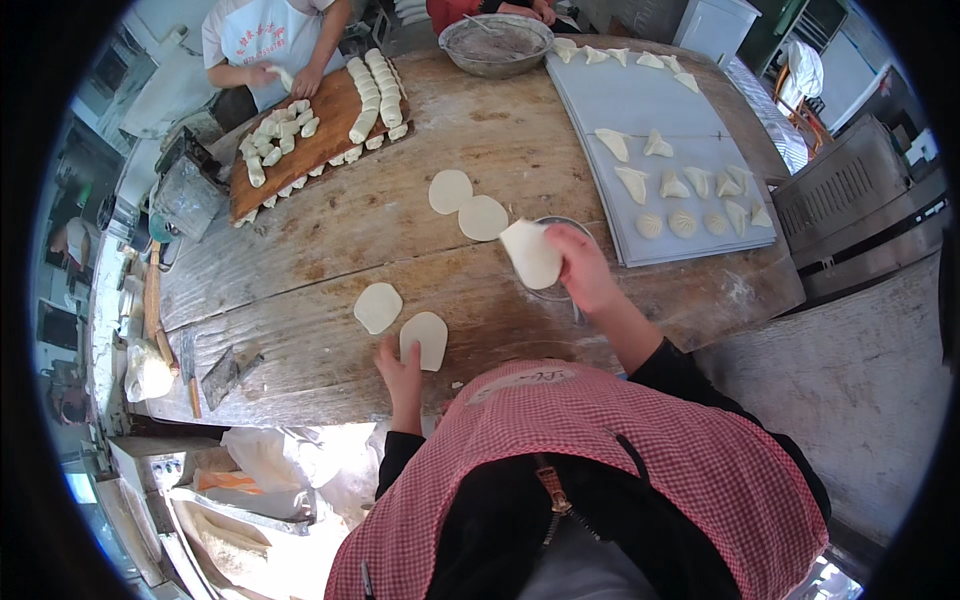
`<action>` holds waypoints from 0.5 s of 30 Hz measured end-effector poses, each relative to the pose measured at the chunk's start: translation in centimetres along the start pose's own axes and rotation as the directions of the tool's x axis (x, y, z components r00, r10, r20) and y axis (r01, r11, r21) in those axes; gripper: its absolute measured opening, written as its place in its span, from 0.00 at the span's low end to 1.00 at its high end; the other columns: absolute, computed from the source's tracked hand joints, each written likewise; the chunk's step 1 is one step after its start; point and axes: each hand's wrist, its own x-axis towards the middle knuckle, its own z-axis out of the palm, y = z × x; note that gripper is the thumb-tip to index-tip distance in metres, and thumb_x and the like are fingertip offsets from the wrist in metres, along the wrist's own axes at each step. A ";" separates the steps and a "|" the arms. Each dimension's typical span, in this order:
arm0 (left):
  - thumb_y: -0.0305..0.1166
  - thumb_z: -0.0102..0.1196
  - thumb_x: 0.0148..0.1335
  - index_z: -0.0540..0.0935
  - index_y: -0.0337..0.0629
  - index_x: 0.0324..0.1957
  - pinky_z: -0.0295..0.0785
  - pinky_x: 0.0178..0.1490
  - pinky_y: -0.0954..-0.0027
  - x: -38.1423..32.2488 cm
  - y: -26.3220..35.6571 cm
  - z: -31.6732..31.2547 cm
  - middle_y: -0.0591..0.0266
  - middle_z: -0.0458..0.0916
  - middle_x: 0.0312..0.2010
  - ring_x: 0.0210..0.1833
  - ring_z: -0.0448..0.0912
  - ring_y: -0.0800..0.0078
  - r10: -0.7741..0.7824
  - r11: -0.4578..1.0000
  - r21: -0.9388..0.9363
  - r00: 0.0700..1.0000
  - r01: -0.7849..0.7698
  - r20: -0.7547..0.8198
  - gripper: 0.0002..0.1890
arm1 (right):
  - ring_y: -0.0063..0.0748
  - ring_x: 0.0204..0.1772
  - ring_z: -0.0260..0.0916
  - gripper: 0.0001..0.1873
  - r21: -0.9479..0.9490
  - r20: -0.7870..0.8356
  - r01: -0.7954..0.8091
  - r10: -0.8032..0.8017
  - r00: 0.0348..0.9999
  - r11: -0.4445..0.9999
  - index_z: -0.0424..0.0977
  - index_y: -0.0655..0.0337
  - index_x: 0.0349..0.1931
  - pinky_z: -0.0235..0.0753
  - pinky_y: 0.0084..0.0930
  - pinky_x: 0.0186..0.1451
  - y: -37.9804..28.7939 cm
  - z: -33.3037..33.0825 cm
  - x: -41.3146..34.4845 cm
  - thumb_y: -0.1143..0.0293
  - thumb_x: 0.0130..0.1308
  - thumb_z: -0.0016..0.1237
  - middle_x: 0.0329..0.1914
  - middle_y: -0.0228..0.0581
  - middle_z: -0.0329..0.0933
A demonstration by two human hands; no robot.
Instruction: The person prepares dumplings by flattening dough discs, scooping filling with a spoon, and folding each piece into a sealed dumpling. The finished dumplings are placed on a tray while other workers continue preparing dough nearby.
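My right hand [586,270] grips a flat dough wrapper [534,253] by its right side. The wrapper is raised over a round metal bowl [576,224] and hides most of it, so the contents do not show. On the table to the left, my left hand [400,373] has its fingers apart, and its thumb touches the lower left of a second dough wrapper [429,337]. Just above that hand lies another dough wrapper [377,307]. Farther up, two dough rounds, one upper [450,192] and one lower [483,218], meet at their edges.
White sheets [630,94] at right carry several folded dough triangles [631,184] and pleated buns [682,223]. A co-worker [274,49] handles dough pieces at a wooden board [330,112]. A large metal basin [495,46] stands at the back. A scraper [221,379] lies at left.
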 end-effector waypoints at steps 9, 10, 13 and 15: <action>0.47 0.31 0.70 0.65 0.35 0.59 0.61 0.65 0.52 -2.2 17.9 2.9 0.48 0.66 0.60 0.63 0.66 0.57 0.335 -0.034 -0.606 0.580 0.795 0.742 0.26 | 0.41 0.40 0.75 0.11 -0.783 0.312 0.518 -0.503 0.806 0.344 0.75 0.60 0.43 0.74 0.28 0.42 0.1 0.0 -5.0 0.71 0.59 0.50 0.37 0.41 0.76; 0.45 0.34 0.69 0.64 0.35 0.59 0.61 0.65 0.53 -2.2 17.5 3.2 0.48 0.66 0.60 0.63 0.66 0.56 0.305 -0.015 -0.613 0.587 0.790 0.750 0.26 | 0.41 0.39 0.74 0.12 -0.873 0.204 0.398 -0.531 0.823 0.281 0.75 0.58 0.44 0.74 0.30 0.40 -0.2 -2.7 -4.9 0.71 0.58 0.51 0.36 0.41 0.74; 0.40 0.40 0.68 0.64 0.34 0.60 0.61 0.65 0.54 -1.3 15.7 4.6 0.49 0.68 0.59 0.62 0.67 0.55 0.133 0.032 -0.627 0.618 0.779 0.775 0.24 | 0.42 0.39 0.72 0.19 -0.980 0.199 0.185 -0.416 0.887 -0.074 0.72 0.52 0.49 0.74 0.34 0.38 2.2 -9.7 -5.6 0.73 0.55 0.51 0.34 0.40 0.70; 0.36 0.43 0.67 0.65 0.34 0.59 0.61 0.66 0.53 -1.2 15.3 5.3 0.50 0.70 0.58 0.61 0.68 0.56 -0.098 0.052 -0.639 0.641 0.767 0.761 0.22 | 0.41 0.40 0.70 0.23 -0.955 0.268 0.222 -0.250 0.931 -0.196 0.70 0.48 0.52 0.73 0.34 0.36 4.5 -11.2 -6.4 0.72 0.52 0.52 0.35 0.39 0.68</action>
